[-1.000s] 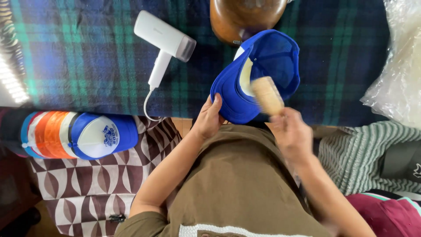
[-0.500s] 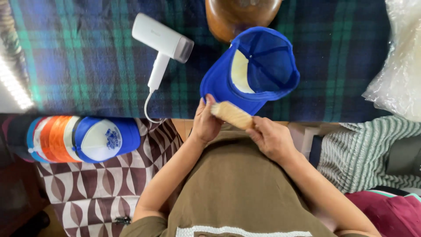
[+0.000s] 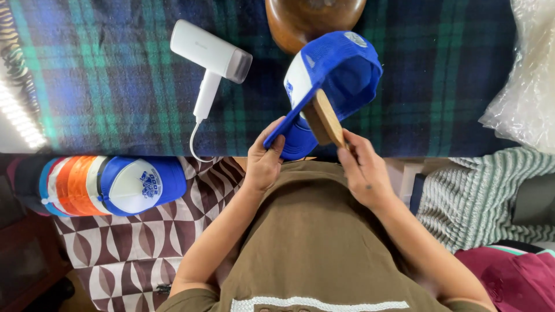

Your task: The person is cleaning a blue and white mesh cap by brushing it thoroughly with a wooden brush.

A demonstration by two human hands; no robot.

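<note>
Evenly bright and mostly sharp; glaring light strip [image 3: 17, 115] at left edge, sheen on plastic wrap [image 3: 526, 75], slight edge distortion.

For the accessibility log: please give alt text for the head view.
The left hand grips the brim of a blue and white cap while the right hand holds a wooden brush against it, above a plaid-covered table with a white handheld steamer.

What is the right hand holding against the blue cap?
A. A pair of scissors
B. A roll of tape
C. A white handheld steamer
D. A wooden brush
D. The right hand grips a wooden brush pressed to the blue cap, whose brim the left hand holds; the white steamer lies untouched on the plaid cloth.
</note>
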